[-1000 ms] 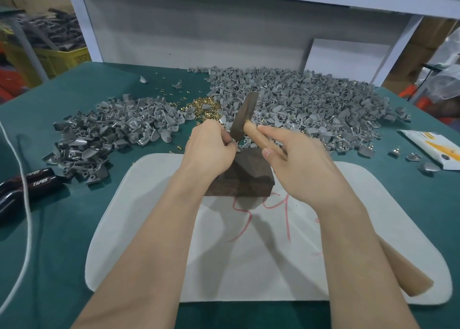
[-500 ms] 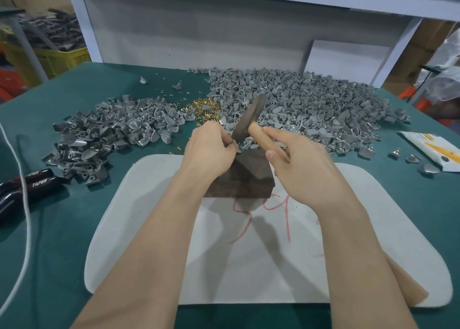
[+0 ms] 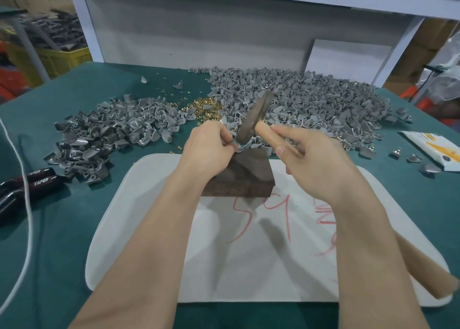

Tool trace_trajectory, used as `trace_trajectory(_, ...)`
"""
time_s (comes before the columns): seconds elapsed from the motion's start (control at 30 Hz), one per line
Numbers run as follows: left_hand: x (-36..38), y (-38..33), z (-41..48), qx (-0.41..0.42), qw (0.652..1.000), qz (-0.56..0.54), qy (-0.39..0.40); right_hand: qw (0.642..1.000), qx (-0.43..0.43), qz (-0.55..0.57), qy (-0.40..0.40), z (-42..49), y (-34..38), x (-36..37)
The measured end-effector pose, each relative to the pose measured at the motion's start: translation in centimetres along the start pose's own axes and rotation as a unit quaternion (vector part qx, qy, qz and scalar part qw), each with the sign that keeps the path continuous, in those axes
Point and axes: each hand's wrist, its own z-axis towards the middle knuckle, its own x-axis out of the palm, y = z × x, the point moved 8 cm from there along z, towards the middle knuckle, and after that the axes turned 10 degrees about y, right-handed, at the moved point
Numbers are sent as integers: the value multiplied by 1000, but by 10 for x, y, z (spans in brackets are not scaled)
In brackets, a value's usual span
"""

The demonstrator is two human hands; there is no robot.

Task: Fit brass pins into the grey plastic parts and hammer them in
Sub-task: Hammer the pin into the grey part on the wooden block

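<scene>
My left hand (image 3: 207, 147) pinches a small grey plastic part (image 3: 237, 147) on the far edge of a dark wooden block (image 3: 245, 176). My right hand (image 3: 315, 159) grips the wooden handle of a hammer (image 3: 254, 115), whose dark head is tilted just above that part. A heap of brass pins (image 3: 205, 105) lies beyond the hands. A big pile of grey parts (image 3: 311, 104) spreads at the back right, and a darker pile (image 3: 107, 134) lies at the left. The pin in the held part is hidden.
The block stands on a white mat (image 3: 249, 266) with red scribbles on the green table (image 3: 49, 254). Black-handled pliers (image 3: 27, 184) and a white cord (image 3: 27, 216) lie at the left. A white packet (image 3: 435, 149) and loose parts sit at the right.
The hammer head has tipped a little to the right and stayed just above the part, as in short taps. My left hand keeps its pinch on the part.
</scene>
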Motion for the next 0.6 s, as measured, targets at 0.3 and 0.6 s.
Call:
trace_trajectory(0.3,1,1,1,9,1000,4,5,994,-14,39,-98,0,4,-14)
trace_trajectory(0.6,0,-3,-1,9,1000,12,0,999,-35,-6,-17,3,13,8)
